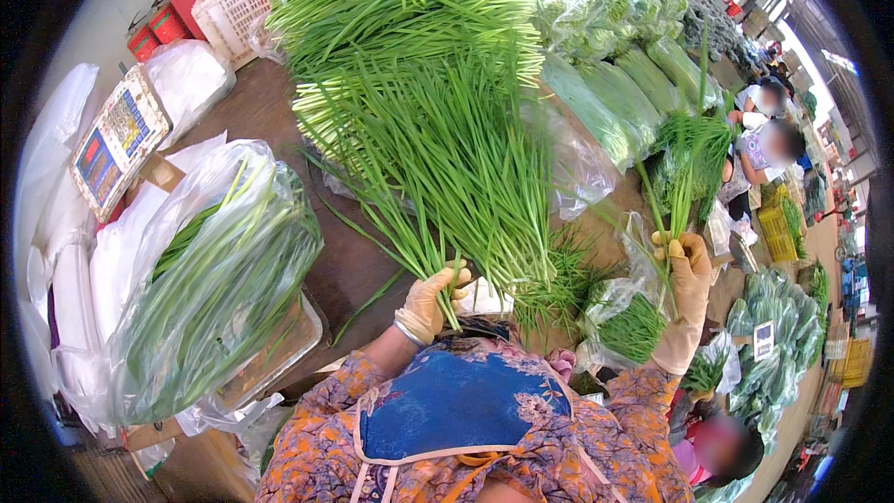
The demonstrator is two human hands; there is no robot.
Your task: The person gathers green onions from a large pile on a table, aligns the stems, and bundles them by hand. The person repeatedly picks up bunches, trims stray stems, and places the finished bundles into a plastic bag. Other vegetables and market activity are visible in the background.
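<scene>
My left hand point(431, 299), in a pale rubber glove, grips the lower ends of a few garlic chive stalks point(408, 248) at the near edge of the pile. Raised on the right, my right hand point(683, 272), gloved too, holds a small upright bunch of chives point(688, 181) by its stems. Between both hands lies a loose heap of green chives point(482, 181), leaves pointing away and pale ends near me. Behind it, larger stacked chives point(405, 21) rest crosswise. Short cut green pieces point(559, 286) are scattered at the heap's right.
Bagged chives point(216, 293) lie on the left by a digital scale display point(120, 143). Plastic-wrapped vegetable bundles point(607, 98) are stacked at the back right. A clear bag of greens point(628, 325) sits below my right hand. Other people point(758, 154) work at the right.
</scene>
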